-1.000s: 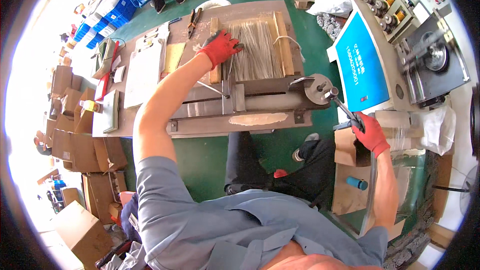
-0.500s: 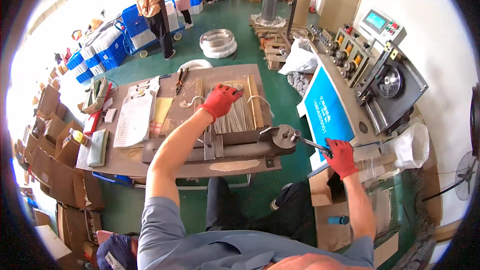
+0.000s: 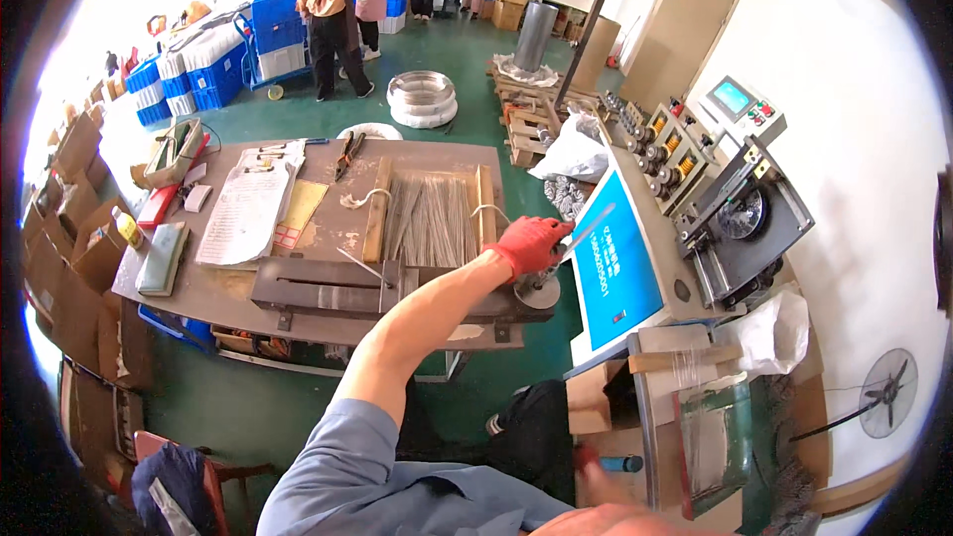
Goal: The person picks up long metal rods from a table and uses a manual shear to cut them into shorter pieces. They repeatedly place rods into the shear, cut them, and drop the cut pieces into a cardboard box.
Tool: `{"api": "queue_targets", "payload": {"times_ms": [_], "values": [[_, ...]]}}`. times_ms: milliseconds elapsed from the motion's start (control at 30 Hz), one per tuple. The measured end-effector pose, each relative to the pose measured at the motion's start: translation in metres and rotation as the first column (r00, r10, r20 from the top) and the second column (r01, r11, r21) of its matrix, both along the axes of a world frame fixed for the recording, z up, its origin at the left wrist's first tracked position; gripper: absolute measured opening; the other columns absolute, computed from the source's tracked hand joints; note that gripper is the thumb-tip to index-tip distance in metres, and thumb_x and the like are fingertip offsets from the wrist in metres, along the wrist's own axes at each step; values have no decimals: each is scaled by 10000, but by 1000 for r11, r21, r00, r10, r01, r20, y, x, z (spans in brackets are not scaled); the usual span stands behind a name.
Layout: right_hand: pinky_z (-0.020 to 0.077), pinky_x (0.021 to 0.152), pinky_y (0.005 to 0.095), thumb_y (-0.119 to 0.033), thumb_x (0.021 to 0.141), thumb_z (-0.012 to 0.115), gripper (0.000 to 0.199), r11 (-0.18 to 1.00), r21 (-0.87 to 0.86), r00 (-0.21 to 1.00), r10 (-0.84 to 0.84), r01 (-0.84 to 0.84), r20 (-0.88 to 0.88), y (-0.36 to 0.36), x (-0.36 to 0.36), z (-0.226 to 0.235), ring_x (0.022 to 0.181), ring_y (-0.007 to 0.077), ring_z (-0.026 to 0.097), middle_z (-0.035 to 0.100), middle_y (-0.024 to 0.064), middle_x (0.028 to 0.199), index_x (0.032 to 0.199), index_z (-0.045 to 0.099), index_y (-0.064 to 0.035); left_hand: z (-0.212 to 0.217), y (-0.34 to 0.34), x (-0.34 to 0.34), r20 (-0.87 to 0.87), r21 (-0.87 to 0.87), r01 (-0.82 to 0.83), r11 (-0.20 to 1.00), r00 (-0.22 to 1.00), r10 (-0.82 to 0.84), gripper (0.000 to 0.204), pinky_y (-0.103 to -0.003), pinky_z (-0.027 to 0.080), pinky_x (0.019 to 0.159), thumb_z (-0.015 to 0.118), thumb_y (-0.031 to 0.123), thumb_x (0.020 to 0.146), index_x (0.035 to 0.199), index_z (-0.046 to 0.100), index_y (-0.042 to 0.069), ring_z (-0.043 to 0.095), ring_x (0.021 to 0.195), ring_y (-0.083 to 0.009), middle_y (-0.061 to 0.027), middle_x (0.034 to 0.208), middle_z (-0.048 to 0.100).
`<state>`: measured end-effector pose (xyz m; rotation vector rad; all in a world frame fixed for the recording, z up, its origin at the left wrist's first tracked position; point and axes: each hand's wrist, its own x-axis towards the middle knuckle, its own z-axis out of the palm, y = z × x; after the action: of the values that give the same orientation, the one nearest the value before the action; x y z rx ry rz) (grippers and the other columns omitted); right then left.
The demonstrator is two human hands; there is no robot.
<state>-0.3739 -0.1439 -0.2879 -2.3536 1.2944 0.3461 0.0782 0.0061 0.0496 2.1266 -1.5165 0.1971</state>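
My left hand [image 3: 536, 246], in a red glove, reaches across to the right end of a dark metal bench fixture [image 3: 298, 285]. Its fingers are closed just above the fixture's round metal disc [image 3: 539, 298]. A blurred thin grey streak [image 3: 599, 222] sticks out past the fingers; whether it is a lever or a wire I cannot tell. My right hand [image 3: 594, 476], also red-gloved, is low by my body and smeared by motion, so its fingers do not show. Behind the fixture, straight thin metal wires [image 3: 427, 220] lie between two wooden strips [image 3: 377, 223].
The brown table [image 3: 342, 164] also carries pliers [image 3: 347, 154], paper sheets [image 3: 246, 213] and a pale green box [image 3: 162, 258]. A blue-fronted machine [image 3: 620, 268] stands at the right. Wire coils [image 3: 422, 99] lie on the floor beyond. Co-workers [image 3: 330, 20] stand by blue crates [image 3: 276, 25].
My left hand has moved from above the wires rightward to the disc. My right hand has left the lever handle and dropped toward my body. The view has shifted somewhat.
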Motion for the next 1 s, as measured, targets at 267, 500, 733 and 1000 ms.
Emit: {"api": "queue_targets", "payload": {"times_ms": [267, 500, 733, 1000], "values": [[516, 775, 459, -327, 880, 575, 324, 890, 407, 978, -173, 204, -112, 40, -31, -41, 928, 371, 647, 668, 226, 1012, 1009, 669, -45, -9, 2, -10, 11, 204, -77, 976, 997, 76, 507, -452, 487, 891, 639, 412, 818, 1255, 607, 155, 575, 1043, -370, -108, 1133, 651], [509, 791, 453, -321, 897, 544, 330, 871, 448, 979, -193, 201, -63, 37, -23, -34, 954, 361, 639, 658, 214, 1049, 1047, 653, -48, -6, 2, -19, -38, 184, -153, 971, 986, 163, 395, -455, 510, 864, 627, 415, 806, 1093, 683, 150, 602, 1016, -355, -122, 1035, 676], [503, 807, 446, -315, 914, 513, 339, 862, 473, 982, -183, 181, -41, 36, -4, -31, 980, 352, 631, 649, 202, 1086, 1085, 638, -51, -18, -1, -14, -44, 165, -126, 978, 990, 135, 309, -446, 525, 837, 618, 366, 813, 1019, 687, 145, 641, 968, -331, -113, 1003, 691], [496, 826, 439, -309, 934, 477, 352, 835, 511, 977, -205, 203, -53, 36, -5, -37, 1010, 342, 622, 639, 189, 1128, 1129, 620, -54, -16, -2, -17, 2, 145, -135, 980, 991, 136, 288, -459, 528, 790, 631, 370, 809, 923, 691, 112, 655, 905, -334, -122, 900, 693]]}}
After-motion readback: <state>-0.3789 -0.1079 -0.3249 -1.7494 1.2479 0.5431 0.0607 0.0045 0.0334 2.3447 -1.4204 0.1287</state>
